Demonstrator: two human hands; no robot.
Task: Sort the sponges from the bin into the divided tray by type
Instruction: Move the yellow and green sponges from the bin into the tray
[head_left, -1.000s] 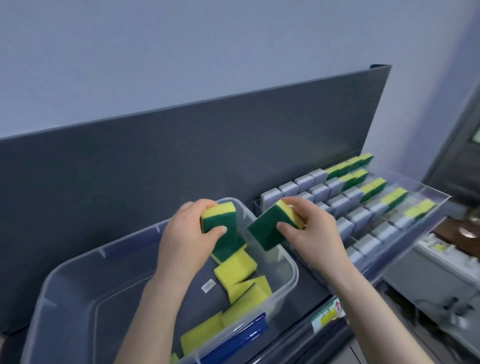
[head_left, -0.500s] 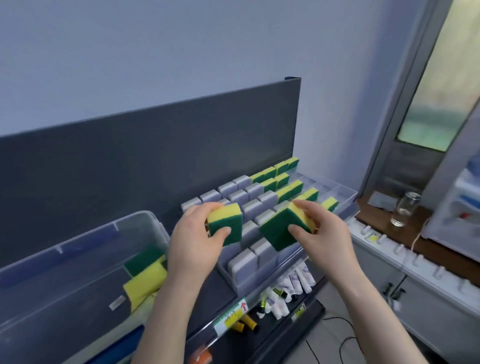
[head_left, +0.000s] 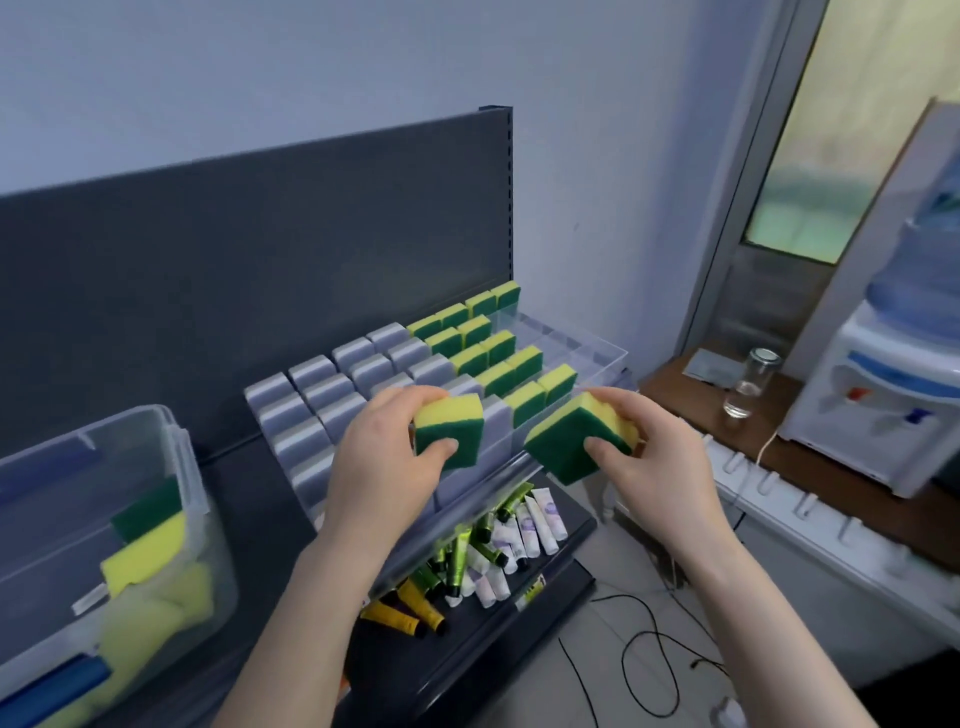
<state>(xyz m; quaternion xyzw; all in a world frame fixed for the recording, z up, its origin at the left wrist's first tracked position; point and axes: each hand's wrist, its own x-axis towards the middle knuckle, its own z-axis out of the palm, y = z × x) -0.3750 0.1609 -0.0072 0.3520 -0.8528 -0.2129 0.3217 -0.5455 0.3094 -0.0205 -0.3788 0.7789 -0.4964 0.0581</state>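
Both hands were full: the left hand (head_left: 379, 457) pinched one green-and-yellow sponge (head_left: 450, 429) between thumb and fingers, and the right hand (head_left: 657, 457) gripped a second sponge (head_left: 574, 439), tilted with its green scouring face toward the camera. Both were held above the near edge of the clear divided tray (head_left: 597, 353), well right of the bin (head_left: 171, 467), where more yellow and green sponges (head_left: 150, 540) lay. The tray's left rows held grey sponges (head_left: 337, 384); green-and-yellow ones (head_left: 488, 353) stood upright in the rows to the right, with bare slots at the far right. The step in hand appeared to be delivery; the next move likely called for carrying each sponge rightward and standing it in a free slot beside its own kind.
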